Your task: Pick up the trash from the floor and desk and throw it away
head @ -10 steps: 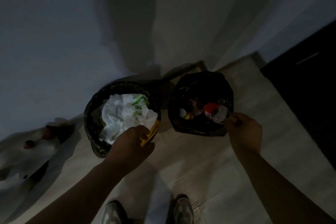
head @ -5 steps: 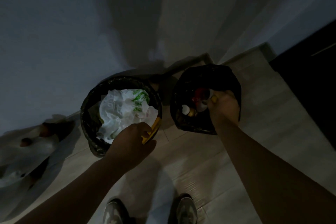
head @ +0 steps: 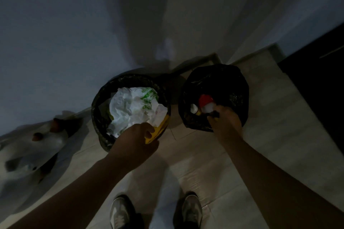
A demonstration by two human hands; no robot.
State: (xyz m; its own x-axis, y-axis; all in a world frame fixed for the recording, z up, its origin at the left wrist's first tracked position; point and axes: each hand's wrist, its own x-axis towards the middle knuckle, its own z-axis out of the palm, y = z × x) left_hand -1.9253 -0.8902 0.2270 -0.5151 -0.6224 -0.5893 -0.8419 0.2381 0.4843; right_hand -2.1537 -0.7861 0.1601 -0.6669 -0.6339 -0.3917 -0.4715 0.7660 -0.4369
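Two bins stand on the floor by the wall. The left bin [head: 96, 106] has a black liner and holds a crumpled white plastic bag with green print [head: 134, 108]. My left hand [head: 135, 141] hovers over its near rim and grips a yellow wrapper [head: 157, 132]. The right bin is a black trash bag [head: 223, 83] holding a red-capped item [head: 204, 99] and a small white bottle [head: 193, 108]. My right hand [head: 226, 121] reaches into its near side, fingers curled on a dark fold of the bag.
A white plastic bag with brown round things [head: 37, 141] lies on the floor at the left, against the wall. A dark cabinet [head: 320, 80] stands at the right. My two shoes [head: 156, 212] are on the pale floor tiles just behind the bins. The light is dim.
My right hand went from the black bag's right rim into the bag, then drew back to its near side. My left hand stayed over the left bin with the yellow wrapper.
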